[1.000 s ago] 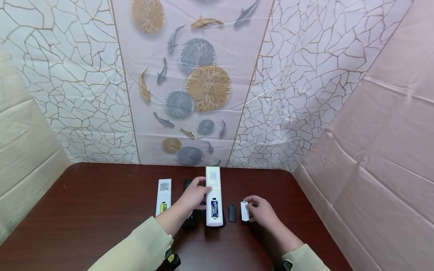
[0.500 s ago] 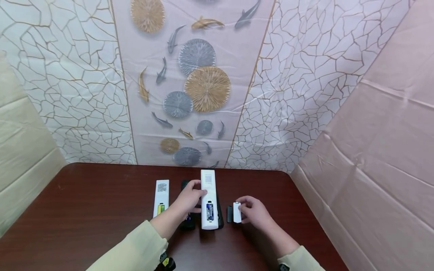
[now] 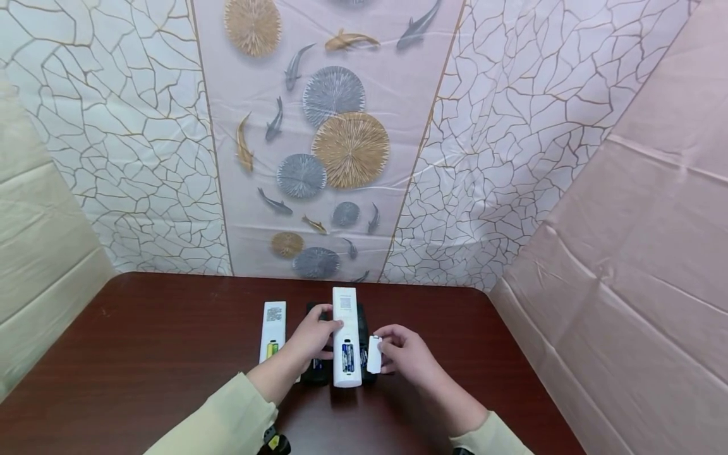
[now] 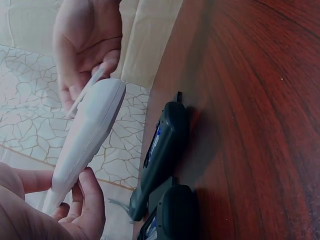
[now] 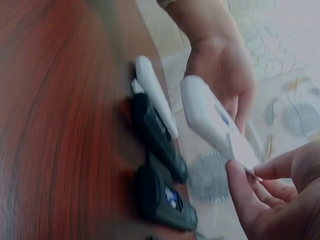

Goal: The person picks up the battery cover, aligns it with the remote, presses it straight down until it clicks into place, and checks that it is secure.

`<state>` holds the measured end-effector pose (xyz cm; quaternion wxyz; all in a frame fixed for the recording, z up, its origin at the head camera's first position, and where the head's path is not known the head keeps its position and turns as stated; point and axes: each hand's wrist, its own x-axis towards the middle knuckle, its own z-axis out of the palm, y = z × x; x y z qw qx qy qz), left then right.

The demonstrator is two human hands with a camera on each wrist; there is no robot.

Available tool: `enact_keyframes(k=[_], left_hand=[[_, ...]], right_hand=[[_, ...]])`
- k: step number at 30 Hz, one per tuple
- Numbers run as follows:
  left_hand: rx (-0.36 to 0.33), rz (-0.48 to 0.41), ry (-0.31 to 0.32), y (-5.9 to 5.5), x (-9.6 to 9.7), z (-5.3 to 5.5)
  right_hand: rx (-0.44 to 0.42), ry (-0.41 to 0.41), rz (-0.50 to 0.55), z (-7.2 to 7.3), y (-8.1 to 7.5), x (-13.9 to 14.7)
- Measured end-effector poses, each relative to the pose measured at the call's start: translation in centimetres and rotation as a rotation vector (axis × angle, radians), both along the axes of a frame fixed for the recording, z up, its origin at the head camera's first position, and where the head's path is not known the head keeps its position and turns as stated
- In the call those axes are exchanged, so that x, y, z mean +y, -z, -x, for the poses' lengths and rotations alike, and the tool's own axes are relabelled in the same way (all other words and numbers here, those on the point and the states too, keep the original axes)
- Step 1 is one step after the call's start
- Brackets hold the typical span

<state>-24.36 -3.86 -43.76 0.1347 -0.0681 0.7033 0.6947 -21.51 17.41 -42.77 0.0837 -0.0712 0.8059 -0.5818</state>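
Observation:
My left hand (image 3: 311, 335) grips a white remote control (image 3: 344, 316) by its side, raised above the table with its back facing up. Two blue batteries (image 3: 347, 357) lie in its uncovered compartment. Just right of it, my right hand (image 3: 411, 357) pinches a white battery cover (image 3: 374, 355) between thumb and fingers. In the left wrist view the cover (image 4: 86, 93) is a thin plate close beside the remote's end (image 4: 102, 102). The right wrist view has the cover (image 5: 242, 151) overlapping the remote (image 5: 200, 107).
Two black remotes (image 5: 150, 132) (image 5: 162, 200) with their battery compartments uncovered lie on the dark red wooden table (image 3: 170, 354). Farther left is another white remote (image 3: 274, 322) with yellow-green batteries (image 3: 272, 349). A patterned cloth wall (image 3: 318, 215) rises behind the table.
My right hand has brought the white battery cover leftward, close to the held remote. The left hand has shifted the remote slightly left. The black cover on the table is now hidden.

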Motion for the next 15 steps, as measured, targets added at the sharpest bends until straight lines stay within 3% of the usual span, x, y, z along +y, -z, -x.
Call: enact_keyframes(k=[15], left_hand=[[0.002,0.036,0.01,0.4,-0.2,-0.5]], right_hand=[[0.033,-0.058,0.048,-0.9,-0.1,-2.9]])
